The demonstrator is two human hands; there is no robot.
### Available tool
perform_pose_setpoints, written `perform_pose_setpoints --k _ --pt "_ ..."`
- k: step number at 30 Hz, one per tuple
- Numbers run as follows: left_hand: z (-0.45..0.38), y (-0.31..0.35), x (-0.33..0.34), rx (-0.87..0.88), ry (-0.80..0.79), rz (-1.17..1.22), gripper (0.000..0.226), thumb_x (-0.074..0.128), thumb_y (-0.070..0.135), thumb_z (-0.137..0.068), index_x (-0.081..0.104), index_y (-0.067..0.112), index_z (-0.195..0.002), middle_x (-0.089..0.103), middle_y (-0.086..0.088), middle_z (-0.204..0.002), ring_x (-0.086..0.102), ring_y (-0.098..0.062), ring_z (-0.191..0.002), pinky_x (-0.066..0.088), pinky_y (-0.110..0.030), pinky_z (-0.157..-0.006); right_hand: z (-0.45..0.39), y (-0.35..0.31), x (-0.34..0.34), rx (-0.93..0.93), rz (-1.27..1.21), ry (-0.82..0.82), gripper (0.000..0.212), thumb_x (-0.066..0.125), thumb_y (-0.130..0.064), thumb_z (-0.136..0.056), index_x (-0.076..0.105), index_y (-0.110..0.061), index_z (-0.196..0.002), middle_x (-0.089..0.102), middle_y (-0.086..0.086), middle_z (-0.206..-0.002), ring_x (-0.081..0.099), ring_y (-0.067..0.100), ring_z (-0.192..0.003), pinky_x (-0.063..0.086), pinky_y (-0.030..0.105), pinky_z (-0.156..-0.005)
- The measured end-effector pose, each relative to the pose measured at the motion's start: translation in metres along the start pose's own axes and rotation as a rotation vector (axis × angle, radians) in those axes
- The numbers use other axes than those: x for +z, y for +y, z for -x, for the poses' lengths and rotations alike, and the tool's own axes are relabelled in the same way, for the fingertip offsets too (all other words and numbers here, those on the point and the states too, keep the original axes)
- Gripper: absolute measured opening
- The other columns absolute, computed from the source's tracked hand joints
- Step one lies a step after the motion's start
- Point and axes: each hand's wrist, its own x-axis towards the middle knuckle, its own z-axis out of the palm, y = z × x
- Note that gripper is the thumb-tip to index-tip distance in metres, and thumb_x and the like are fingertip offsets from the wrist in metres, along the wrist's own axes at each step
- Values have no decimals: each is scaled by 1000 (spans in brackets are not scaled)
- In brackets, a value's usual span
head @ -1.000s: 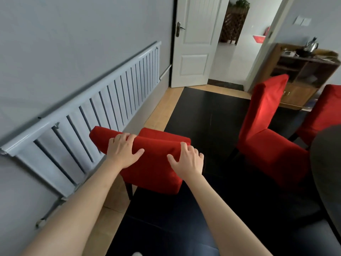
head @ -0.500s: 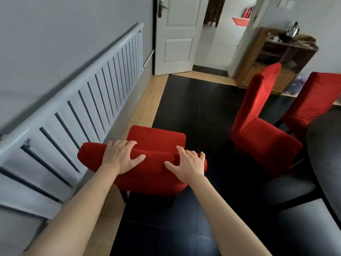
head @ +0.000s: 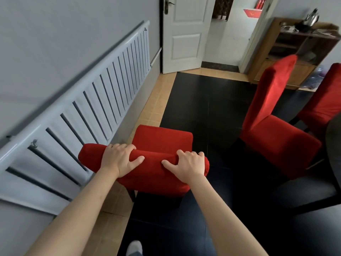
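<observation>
Head view: fingers (head: 125, 147) half-hidden behind chair (head: 162, 141).

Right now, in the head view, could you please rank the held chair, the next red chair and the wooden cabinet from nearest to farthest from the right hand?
1. The held chair: directly under the right hand, which holds its backrest.
2. The next red chair: off to the right.
3. The wooden cabinet: far right, at the back of the room.
</observation>
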Motion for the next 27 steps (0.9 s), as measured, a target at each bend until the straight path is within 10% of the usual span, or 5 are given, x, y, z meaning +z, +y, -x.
perform_pose_setpoints --k 27 --pt "71 -23 3 291 70 119 79 14 75 -78 65 21 -103 70 1 -88 64 -22 -81 43 -35 -75 95 -53 14 274 92 51 76 12 -88 -70 52 -23 -69 48 -9 -56 46 14 -55 36 36 -89"
